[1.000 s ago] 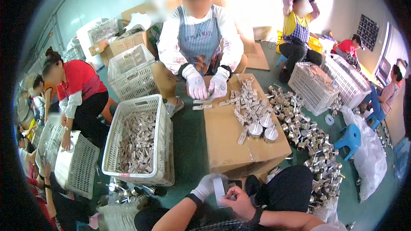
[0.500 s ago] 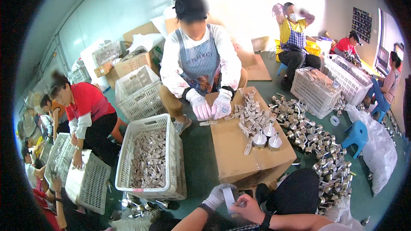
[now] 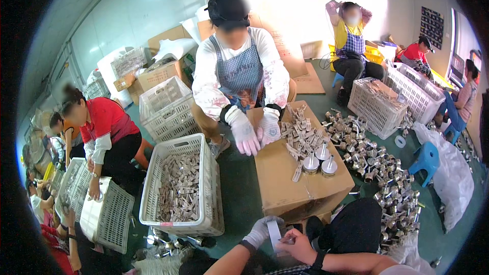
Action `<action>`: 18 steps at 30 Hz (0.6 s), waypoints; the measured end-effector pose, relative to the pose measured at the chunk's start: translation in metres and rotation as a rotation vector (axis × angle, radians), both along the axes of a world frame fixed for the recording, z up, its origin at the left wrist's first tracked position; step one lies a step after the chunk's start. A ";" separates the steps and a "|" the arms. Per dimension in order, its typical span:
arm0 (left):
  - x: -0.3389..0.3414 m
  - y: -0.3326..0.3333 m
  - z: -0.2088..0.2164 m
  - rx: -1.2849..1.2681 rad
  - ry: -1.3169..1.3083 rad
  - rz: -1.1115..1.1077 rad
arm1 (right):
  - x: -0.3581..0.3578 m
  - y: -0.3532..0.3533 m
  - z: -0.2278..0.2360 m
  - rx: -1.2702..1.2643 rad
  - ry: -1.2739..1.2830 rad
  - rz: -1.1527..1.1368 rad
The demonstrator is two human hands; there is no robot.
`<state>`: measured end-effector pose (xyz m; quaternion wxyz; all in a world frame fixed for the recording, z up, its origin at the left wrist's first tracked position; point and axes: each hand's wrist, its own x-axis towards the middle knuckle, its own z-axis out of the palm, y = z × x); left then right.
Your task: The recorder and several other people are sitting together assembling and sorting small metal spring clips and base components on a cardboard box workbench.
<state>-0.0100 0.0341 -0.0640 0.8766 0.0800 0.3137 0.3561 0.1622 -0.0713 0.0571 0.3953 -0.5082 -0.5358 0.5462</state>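
My left hand, in a white glove, pinches the lower end of a small white strip at the bottom middle of the view. My bare right hand grips the same strip from the right. Both hands sit just in front of a brown cardboard box used as a worktop. On the box lie a heap of small grey-white folded pieces and two silver funnel-shaped metal parts. Across the box a person in a checked apron works with two white-gloved hands.
A white plastic crate full of grey pieces stands left of the box. A pile of shiny metal parts covers the green floor to the right, by a blue stool. More crates, cartons and seated people surround the spot.
The view has tilted and drawn closer to the box. My hands stay together on the white strip at the bottom. The person opposite keeps handling pieces at the box's far edge.
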 end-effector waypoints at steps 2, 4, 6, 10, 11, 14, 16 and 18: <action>0.001 -0.002 0.005 -0.010 0.004 0.006 | 0.002 0.000 0.001 -0.010 0.004 0.001; 0.002 -0.004 0.010 -0.017 0.013 0.027 | 0.003 0.000 -0.004 -0.017 -0.020 0.002; 0.000 -0.004 0.016 -0.013 0.026 0.042 | 0.002 0.001 -0.009 -0.008 -0.057 0.012; 0.005 -0.011 0.036 -0.001 0.027 0.034 | 0.005 0.002 -0.022 -0.010 -0.073 0.022; 0.008 -0.010 0.041 0.002 0.026 0.034 | 0.007 0.000 -0.030 -0.018 -0.060 0.015; 0.007 -0.013 0.033 0.012 0.026 0.062 | 0.002 -0.003 0.001 -0.155 0.091 -0.002; 0.009 -0.014 0.029 0.043 0.035 0.107 | 0.002 -0.006 -0.002 -0.098 0.083 0.002; 0.010 -0.012 0.031 0.032 0.047 0.111 | 0.005 -0.007 -0.013 -0.043 0.005 0.016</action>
